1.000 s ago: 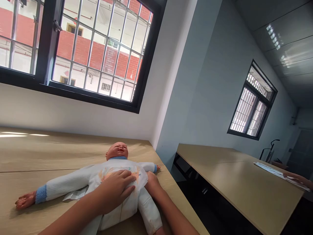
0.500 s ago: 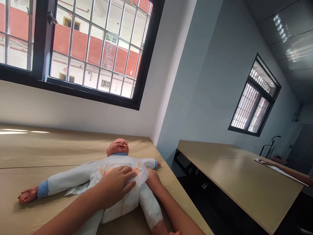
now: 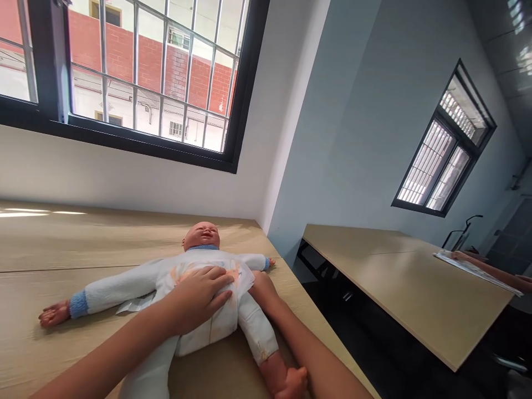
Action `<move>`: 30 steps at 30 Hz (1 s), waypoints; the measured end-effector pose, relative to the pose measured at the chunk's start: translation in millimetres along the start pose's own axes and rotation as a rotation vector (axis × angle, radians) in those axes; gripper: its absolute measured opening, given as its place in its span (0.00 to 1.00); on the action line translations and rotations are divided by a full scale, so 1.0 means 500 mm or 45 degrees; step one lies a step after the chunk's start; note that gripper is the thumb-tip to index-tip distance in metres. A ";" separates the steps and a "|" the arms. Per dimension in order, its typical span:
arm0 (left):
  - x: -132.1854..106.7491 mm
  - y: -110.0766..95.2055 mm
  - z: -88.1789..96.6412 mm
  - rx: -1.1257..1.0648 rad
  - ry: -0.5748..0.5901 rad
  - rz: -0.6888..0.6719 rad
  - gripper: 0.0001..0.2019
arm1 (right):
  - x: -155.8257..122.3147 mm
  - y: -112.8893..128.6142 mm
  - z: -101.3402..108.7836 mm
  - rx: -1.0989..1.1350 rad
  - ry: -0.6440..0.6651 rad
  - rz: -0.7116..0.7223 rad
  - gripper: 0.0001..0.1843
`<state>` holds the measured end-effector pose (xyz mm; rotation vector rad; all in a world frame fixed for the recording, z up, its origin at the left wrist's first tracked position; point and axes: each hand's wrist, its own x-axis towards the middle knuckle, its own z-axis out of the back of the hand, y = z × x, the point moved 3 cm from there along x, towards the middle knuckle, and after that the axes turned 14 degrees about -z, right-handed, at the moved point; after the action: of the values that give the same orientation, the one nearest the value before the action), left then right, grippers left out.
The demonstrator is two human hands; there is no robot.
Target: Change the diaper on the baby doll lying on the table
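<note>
A baby doll lies on its back on the tan table, arms spread. It wears a white long-sleeved outfit with blue cuffs and collar. Around its hips is a white diaper with an orange-patterned front band. My left hand rests flat across that front band, fingers stretched towards the right. At the diaper's right edge is my right hand; its fingers are hidden behind the diaper's side flap and the doll's body. One bare doll foot touches my right forearm.
A second tan table stands to the right across a dark gap. Another person's arm rests there over a white board or sheet. Behind the doll are a white wall and a barred window.
The view has tipped slightly downward, so the doll and tables sit higher in the picture. Both hands stay at the diaper with little visible movement.
</note>
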<state>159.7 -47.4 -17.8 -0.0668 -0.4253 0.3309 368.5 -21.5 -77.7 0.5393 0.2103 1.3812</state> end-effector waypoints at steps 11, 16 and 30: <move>0.005 0.002 -0.007 -0.010 0.010 -0.010 0.19 | -0.016 -0.005 0.014 0.052 -0.035 0.058 0.13; 0.008 0.003 -0.009 -0.015 0.065 0.018 0.19 | -0.018 -0.005 0.016 0.024 -0.023 0.061 0.11; 0.005 -0.006 -0.001 0.005 0.069 0.014 0.19 | -0.012 -0.003 0.005 -0.067 -0.030 0.097 0.15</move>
<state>163.1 -49.2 -17.0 -0.0739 -0.3709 0.3401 369.7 -28.2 -77.5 0.5242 0.1354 1.4493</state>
